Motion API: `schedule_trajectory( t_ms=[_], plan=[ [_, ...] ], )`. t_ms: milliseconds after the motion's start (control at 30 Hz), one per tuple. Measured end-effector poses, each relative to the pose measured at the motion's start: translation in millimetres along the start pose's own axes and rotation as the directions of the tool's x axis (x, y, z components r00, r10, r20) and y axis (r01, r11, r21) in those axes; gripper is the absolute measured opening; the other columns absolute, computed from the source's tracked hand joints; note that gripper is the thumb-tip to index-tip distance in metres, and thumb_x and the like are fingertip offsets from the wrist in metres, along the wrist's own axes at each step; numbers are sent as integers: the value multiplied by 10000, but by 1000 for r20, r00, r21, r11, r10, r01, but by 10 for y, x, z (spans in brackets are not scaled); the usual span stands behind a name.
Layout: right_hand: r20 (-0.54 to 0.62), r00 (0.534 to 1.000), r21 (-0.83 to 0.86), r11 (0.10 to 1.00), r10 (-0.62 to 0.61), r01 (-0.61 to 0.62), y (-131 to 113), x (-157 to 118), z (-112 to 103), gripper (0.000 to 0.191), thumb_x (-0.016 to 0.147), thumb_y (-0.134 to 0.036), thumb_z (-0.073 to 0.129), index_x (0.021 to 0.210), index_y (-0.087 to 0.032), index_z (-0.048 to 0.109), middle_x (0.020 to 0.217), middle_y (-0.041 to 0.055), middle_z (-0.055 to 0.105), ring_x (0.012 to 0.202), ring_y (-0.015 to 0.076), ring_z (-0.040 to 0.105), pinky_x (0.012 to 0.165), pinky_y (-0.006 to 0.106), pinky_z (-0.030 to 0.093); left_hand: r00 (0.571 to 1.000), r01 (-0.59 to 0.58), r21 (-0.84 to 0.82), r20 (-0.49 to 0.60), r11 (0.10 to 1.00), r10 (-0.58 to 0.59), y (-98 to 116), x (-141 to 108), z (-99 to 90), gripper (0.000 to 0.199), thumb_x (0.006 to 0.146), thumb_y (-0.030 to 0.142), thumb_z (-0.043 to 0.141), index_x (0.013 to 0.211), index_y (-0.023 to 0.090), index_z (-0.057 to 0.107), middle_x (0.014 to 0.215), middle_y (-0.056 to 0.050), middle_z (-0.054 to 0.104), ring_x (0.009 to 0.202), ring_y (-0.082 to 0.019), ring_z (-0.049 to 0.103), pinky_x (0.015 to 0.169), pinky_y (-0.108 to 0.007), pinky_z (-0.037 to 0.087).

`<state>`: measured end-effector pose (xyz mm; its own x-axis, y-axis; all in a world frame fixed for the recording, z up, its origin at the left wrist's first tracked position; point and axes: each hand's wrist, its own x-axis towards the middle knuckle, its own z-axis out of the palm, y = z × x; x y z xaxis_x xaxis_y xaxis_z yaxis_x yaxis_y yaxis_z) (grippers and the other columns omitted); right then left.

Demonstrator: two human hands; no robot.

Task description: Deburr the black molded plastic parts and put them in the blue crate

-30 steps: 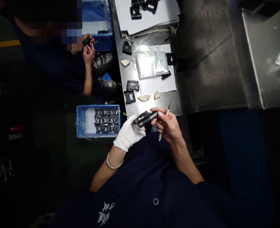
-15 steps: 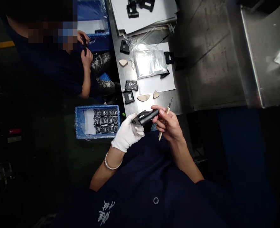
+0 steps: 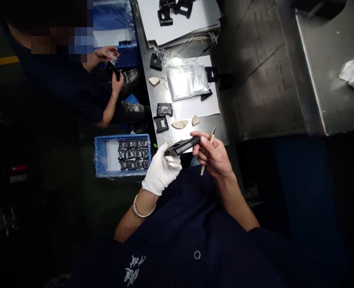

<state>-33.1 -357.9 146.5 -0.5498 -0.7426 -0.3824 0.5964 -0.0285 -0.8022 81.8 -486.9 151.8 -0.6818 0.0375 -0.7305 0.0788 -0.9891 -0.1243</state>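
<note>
My left hand (image 3: 163, 170), in a white glove, is closed around one end of a black molded part (image 3: 183, 147). The part is tilted, its rounded side up toward the right. My bare right hand (image 3: 214, 154) touches the part's far end with thumb and forefinger. The same hand also holds a craft knife (image 3: 212, 140) with a pale handle, its blade pointing up and away from the part. On the metal table just beyond lie two beige wedge-shaped pieces, the nearer one a half-moon piece (image 3: 180, 125), and a black frame part (image 3: 161, 124).
At left stands a blue bin (image 3: 123, 174) with rows of plastic-wrapped black parts. A co-worker (image 3: 105, 114) sits beyond it, handling a black part and clear film. Plastic bags (image 3: 187, 78) and paper sheets (image 3: 177, 34) lie on the metal table (image 3: 161, 92).
The black part has turned a little in my hands, showing more of its rounded side. The co-worker's hands have moved apart, with clear film now in one.
</note>
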Motion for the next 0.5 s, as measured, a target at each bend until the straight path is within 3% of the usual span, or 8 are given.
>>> schedule_trajectory(
  t_ms=[67, 133, 200, 267, 367, 500],
  plan=[
    [34, 999, -14, 1000, -12, 12, 4, -32, -9, 365, 901, -453, 634, 1167, -204, 655, 675, -12, 651, 394, 17, 201, 350, 175, 152, 995, -92, 92, -12, 991, 94, -12, 30, 25, 220, 1001, 278, 487, 945, 146, 654, 630, 30, 618, 444, -35, 524, 434, -132, 431],
    [64, 998, -42, 999, -20, 23, 31, -66, -43, 355, 913, -432, 625, 1176, -195, 646, 662, -5, 655, 393, 20, 218, 357, 178, 165, 960, -270, 248, -3, 930, 280, -13, 33, 58, 210, 975, 247, 519, 869, 144, 669, 675, 8, 651, 555, -70, 607, 549, -170, 510],
    [58, 998, -85, 996, -31, 36, 76, -91, -113, 365, 913, -410, 631, 1207, -192, 625, 687, 2, 659, 406, 25, 247, 368, 183, 181, 873, -464, 461, 95, 756, 478, 0, -2, 93, 188, 929, 236, 585, 795, 150, 685, 724, -13, 681, 690, -113, 663, 708, -215, 550],
    [10, 999, -121, 992, -46, 47, 120, -100, -211, 370, 910, -397, 640, 1222, -202, 595, 755, 6, 660, 428, 29, 275, 379, 186, 191, 776, -577, 653, 251, 491, 579, 22, -60, 122, 148, 881, 248, 656, 775, 158, 707, 798, -30, 710, 800, -147, 677, 828, -236, 529],
    [-71, 995, -156, 986, -72, 60, 142, -99, -356, 308, 914, -426, 631, 1131, -218, 567, 773, -13, 625, 441, 35, 304, 391, 190, 215, 697, -578, 798, 375, 169, 610, 47, -118, 136, 97, 853, 269, 698, 857, 175, 719, 890, -33, 721, 875, -159, 657, 865, -225, 480],
    [-59, 991, -296, 950, -118, 95, 42, -138, -400, 278, 935, -479, 587, 1037, -221, 561, 734, -28, 569, 479, 60, 388, 433, 209, 303, 649, -497, 867, 392, -26, 651, 25, -84, 108, 115, 836, 280, 726, 906, 205, 675, 805, -14, 676, 757, -161, 600, 736, -231, 438]
  ],
)
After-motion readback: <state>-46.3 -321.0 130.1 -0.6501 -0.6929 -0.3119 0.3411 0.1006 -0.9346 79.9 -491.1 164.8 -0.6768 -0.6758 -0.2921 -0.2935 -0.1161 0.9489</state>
